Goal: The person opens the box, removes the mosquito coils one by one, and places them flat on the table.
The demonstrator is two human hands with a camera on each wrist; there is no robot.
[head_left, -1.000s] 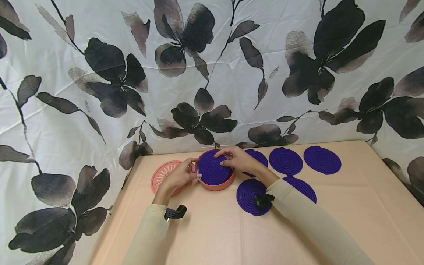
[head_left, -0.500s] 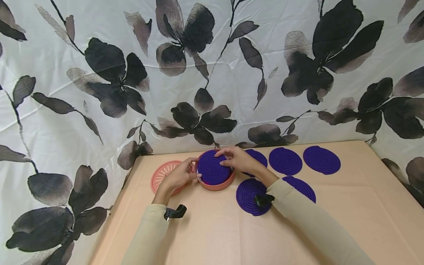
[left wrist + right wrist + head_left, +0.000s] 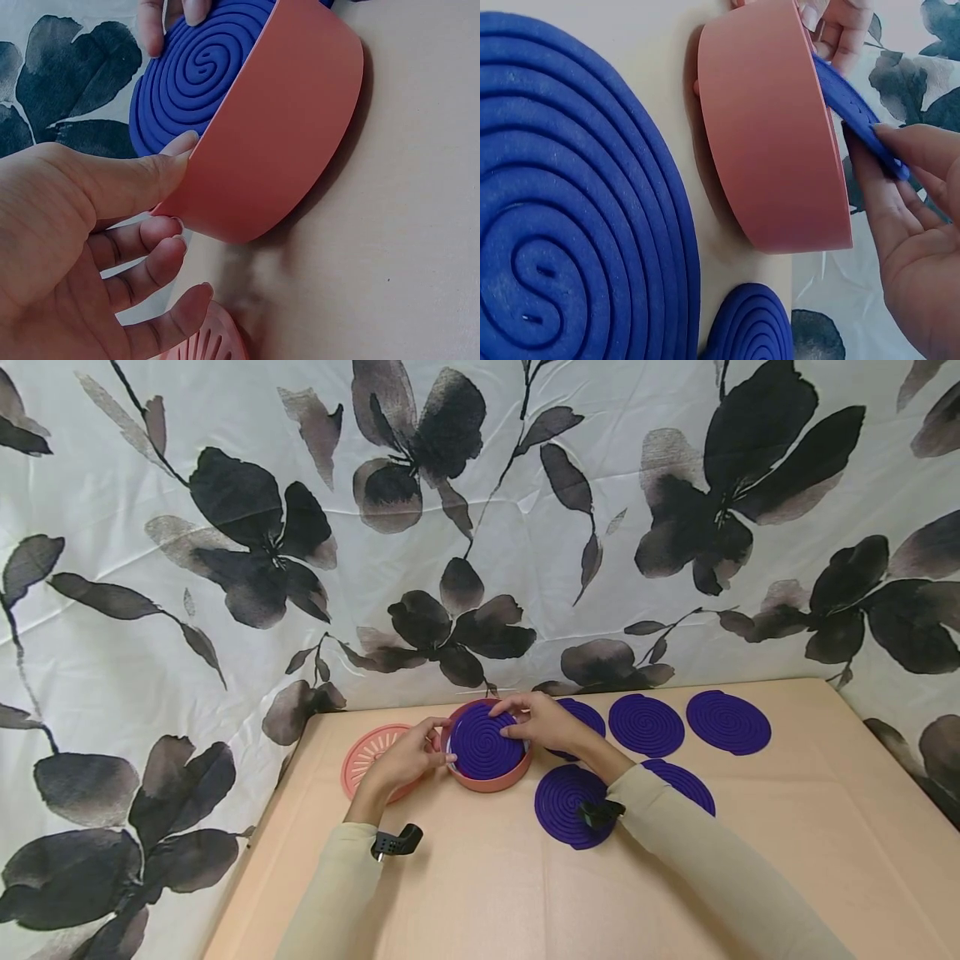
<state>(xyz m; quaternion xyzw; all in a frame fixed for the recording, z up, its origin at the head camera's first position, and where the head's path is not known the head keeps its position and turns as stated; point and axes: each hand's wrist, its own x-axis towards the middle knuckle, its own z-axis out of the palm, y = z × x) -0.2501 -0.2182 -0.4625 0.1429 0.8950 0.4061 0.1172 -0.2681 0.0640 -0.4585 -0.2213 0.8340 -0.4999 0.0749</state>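
A blue-purple spiral coaster (image 3: 487, 742) sits tilted in the mouth of a round salmon-pink holder (image 3: 489, 785), its far edge raised above the rim. My right hand (image 3: 542, 720) pinches that coaster at its upper right edge, thumb on one face and fingers on the other, as the right wrist view (image 3: 922, 202) shows. With thumb over the rim and fingers against the outer wall, my left hand (image 3: 97, 210) grips the holder on its left side. The holder's inside is mostly hidden beneath the coaster.
A slotted pink disc (image 3: 367, 752) lies left of the holder, partly behind my left hand. Several matching spiral coasters, such as one at the far right (image 3: 729, 722) and one near my right wrist (image 3: 562, 806), lie on the table (image 3: 480, 893). A floral cloth (image 3: 525, 552) hangs behind.
The coaster has shifted slightly down and to the right within the holder's mouth, and my right fingers moved a little with it. My left hand keeps its place on the rim.
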